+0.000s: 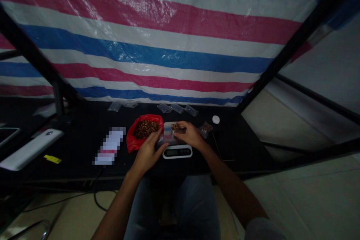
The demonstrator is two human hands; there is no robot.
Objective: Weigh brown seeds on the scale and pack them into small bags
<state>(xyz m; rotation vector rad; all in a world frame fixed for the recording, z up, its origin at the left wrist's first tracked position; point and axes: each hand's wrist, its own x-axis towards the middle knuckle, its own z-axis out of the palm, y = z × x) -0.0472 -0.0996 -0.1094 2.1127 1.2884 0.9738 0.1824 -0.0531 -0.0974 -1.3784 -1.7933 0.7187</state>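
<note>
A striped blue, white and red tarpaulin [146, 33] hangs beyond a black table [84, 150]. Near the table's front edge, at the middle, sits a digital scale [177, 152], and my hands are just above it. Both close on a clear plastic bag [168, 133], though I can't tell whether it touches the scale. My left hand [147, 153] curls around the bag's lower side, and my right hand [191, 135] pinches its upper part, with brown granules [174, 128] beside my fingertips. Just left of the bag, an open red plastic bag [137, 138] holds a heap of brown pieces [145, 129]. Small clear bags [177, 108] lie along the far edge, and a small packet of something brown [204, 129] lies just beyond my right hand.
</note>
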